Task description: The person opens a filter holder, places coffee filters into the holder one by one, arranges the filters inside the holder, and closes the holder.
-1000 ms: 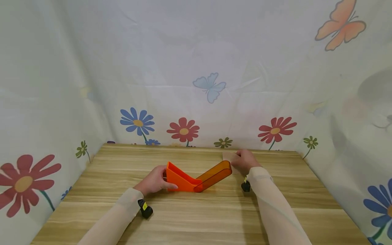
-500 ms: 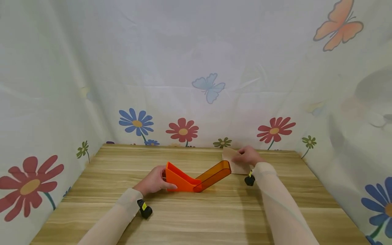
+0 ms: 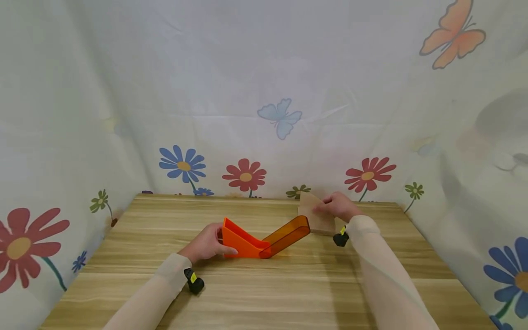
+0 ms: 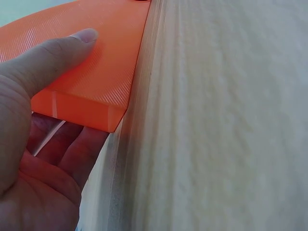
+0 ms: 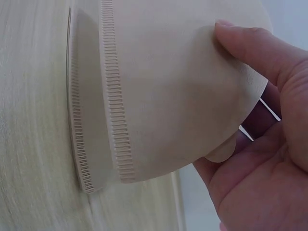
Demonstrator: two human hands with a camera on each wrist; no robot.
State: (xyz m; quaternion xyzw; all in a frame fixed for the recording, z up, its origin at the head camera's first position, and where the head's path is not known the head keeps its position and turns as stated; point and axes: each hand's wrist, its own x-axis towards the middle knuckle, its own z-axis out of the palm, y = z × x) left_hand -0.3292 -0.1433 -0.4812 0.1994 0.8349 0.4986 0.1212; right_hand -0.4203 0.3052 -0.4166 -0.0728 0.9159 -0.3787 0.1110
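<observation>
An orange plastic holder (image 3: 243,242) stands on the table, its translucent amber lid (image 3: 286,237) swung out to the right. My left hand (image 3: 208,243) grips the holder's left end. In the left wrist view, the thumb presses the holder's ribbed face (image 4: 103,53) and the fingers lie behind it. Behind the lid, my right hand (image 3: 340,206) pinches a brown paper coffee filter (image 3: 311,208) by its edge, thumb in front and fingers behind. The right wrist view shows the crimped seam of this filter (image 5: 168,91), tilted up from other filters (image 5: 86,130) on the table.
The wood-grain table (image 3: 247,298) ends at a white curtain (image 3: 206,68) printed with flowers and butterflies. More curtain hangs at both sides. Small black cameras sit at the left wrist (image 3: 195,282) and right wrist (image 3: 341,237).
My right hand has moved slightly back and to the right, raising the far edge of the coffee filter. My left hand, the holder and its lid have stayed in place.
</observation>
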